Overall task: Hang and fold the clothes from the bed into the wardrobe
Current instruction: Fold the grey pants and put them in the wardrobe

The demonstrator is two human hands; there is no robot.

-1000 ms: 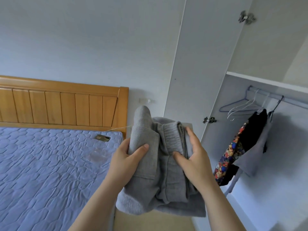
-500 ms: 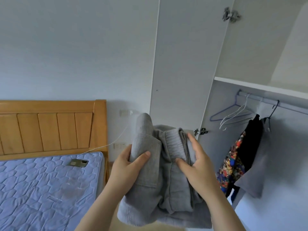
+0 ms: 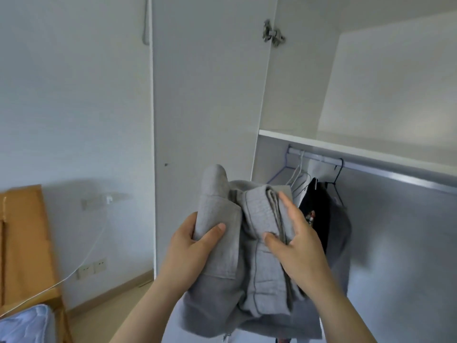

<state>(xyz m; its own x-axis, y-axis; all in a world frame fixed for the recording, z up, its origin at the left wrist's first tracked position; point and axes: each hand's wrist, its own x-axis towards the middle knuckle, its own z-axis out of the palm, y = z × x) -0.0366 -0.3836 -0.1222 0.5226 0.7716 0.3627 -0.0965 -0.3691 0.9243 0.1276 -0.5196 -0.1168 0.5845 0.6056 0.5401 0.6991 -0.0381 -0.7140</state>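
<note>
I hold a folded grey garment (image 3: pixel 249 243) at chest height in front of the open wardrobe. My left hand (image 3: pixel 190 253) grips its left fold, thumb on top. My right hand (image 3: pixel 299 246) clasps the right side, thumb pressed on the front and fingers along the edge. The wardrobe's white upper shelf (image 3: pixel 346 149) lies just above and behind the garment. Under the shelf runs a metal hanging rail (image 3: pixel 383 169) with several hangers (image 3: pixel 299 174) and a black garment (image 3: pixel 319 209) partly hidden behind my right hand.
The open white wardrobe door (image 3: pixel 205 107) stands straight ahead, edge-on at the left. A wooden headboard (image 3: pixel 22 243) and a corner of the blue mattress (image 3: pixel 24 325) sit at the lower left. A white cable (image 3: pixel 81 266) runs from the wall sockets toward the bed.
My view has swung right and up from the bed toward the wardrobe. The bed has slid out to the left edge. Both hands keep the same hold on the grey garment.
</note>
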